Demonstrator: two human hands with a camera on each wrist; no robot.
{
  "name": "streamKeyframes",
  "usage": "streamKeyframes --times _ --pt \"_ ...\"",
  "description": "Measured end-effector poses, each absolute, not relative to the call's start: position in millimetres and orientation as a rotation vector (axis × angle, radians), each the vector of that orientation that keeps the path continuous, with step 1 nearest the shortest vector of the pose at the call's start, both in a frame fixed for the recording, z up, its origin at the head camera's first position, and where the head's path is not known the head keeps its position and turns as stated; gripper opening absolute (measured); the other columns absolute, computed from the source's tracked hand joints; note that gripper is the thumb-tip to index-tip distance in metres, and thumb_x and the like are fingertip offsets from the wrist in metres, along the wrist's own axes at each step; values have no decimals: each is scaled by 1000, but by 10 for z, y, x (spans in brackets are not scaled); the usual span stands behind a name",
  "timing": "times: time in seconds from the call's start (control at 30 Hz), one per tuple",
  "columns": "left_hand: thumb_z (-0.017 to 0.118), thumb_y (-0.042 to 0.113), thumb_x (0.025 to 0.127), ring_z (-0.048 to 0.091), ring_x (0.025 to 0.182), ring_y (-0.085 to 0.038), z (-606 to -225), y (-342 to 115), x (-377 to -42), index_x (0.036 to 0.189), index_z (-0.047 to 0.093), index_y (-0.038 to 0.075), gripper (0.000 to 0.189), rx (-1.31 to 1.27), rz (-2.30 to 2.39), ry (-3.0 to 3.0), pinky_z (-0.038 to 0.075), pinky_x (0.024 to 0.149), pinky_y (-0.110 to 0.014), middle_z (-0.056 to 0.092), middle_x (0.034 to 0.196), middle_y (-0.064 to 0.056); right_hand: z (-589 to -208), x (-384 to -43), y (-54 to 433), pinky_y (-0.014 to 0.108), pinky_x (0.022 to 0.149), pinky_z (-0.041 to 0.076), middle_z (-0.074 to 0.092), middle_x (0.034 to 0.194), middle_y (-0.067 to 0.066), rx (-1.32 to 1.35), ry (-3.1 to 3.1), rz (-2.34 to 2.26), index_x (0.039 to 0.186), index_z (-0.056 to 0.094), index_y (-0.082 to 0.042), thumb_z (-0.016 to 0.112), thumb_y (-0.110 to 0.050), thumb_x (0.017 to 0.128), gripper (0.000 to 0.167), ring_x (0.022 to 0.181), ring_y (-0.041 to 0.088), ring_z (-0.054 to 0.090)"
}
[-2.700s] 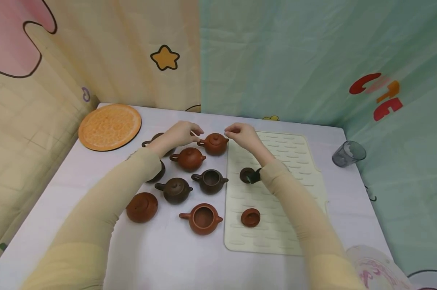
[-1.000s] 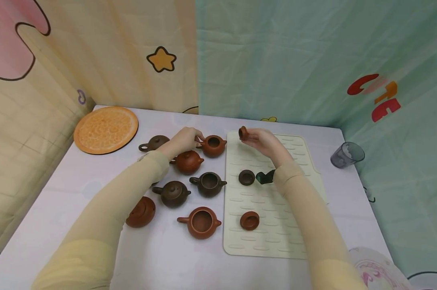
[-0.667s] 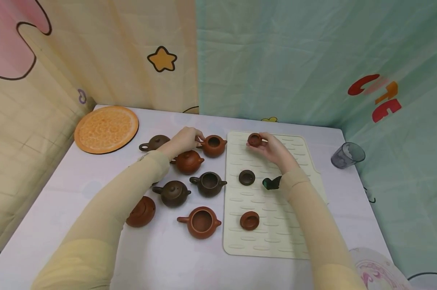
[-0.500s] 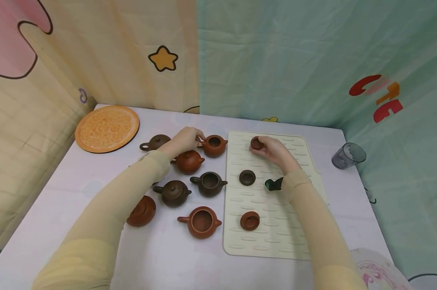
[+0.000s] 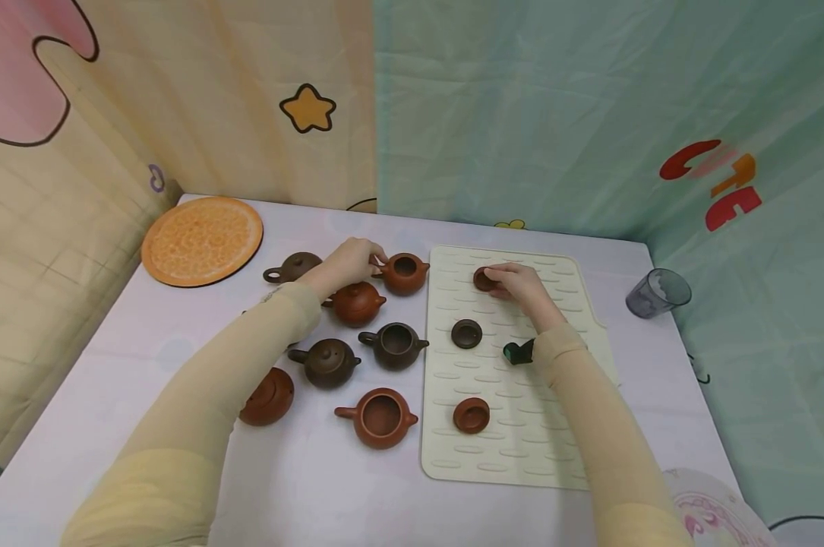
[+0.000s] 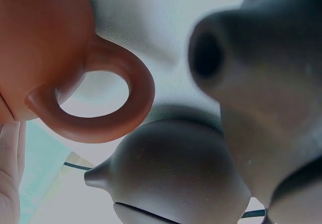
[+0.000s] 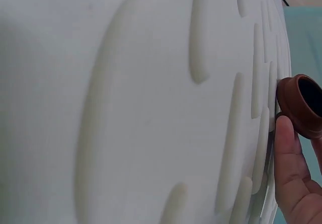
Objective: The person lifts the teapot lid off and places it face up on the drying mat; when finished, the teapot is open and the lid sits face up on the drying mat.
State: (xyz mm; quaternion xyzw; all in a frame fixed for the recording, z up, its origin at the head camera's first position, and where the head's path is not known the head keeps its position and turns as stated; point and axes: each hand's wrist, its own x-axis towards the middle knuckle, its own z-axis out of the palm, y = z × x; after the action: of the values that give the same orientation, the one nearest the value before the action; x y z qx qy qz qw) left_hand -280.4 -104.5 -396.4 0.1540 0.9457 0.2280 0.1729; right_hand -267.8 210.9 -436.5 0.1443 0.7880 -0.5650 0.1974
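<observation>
At the back, my left hand (image 5: 351,263) pinches the handle of a reddish-brown teapot (image 5: 403,275), whose top is uncovered; the grip is partly hidden. My right hand (image 5: 521,286) holds a small reddish-brown teapot lid (image 5: 483,279) by its edge, hollow side up, low over the cream ridged mat (image 5: 521,448). In the right wrist view, the lid (image 7: 297,103) sits between thumb and fingers at the mat's surface. A dark lid (image 5: 466,333) and another reddish lid (image 5: 471,415) lie hollow side up on the mat.
Uncovered dark (image 5: 395,346) and reddish (image 5: 381,418) teapots stand left of the mat. Several lidded teapots, including a dark one (image 5: 327,363), stand further left. A round orange board (image 5: 203,241) lies back left, a grey glass (image 5: 658,292) at right, a pink-patterned plate (image 5: 715,509) front right.
The right hand has lifted the lid off the back teapot, carried it right, turned it hollow side up and lowered it to the mat. The left hand has taken hold of that teapot's handle.
</observation>
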Motion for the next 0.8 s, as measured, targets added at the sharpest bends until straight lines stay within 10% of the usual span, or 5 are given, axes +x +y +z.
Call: streamKeyframes --times 0.43,0.8 --pt "61 4 95 59 97 -24 -3982 -1018 -2802 123 68 5 29 432 658 2686 48 87 -34 69 120 -14 -4387 -2643 2154 30 100 50 51 144 14 422 2274 -1487 140 53 -4 56 -27 101 45 112 17 59" --pt "60 4 96 60 104 -24 -3984 -998 -2796 125 67 4 29 432 668 2671 49 93 -36 68 121 -14 -4394 -2659 2143 33 104 48 49 145 17 416 2282 -1452 143 49 -2 52 -27 103 47 126 26 55"
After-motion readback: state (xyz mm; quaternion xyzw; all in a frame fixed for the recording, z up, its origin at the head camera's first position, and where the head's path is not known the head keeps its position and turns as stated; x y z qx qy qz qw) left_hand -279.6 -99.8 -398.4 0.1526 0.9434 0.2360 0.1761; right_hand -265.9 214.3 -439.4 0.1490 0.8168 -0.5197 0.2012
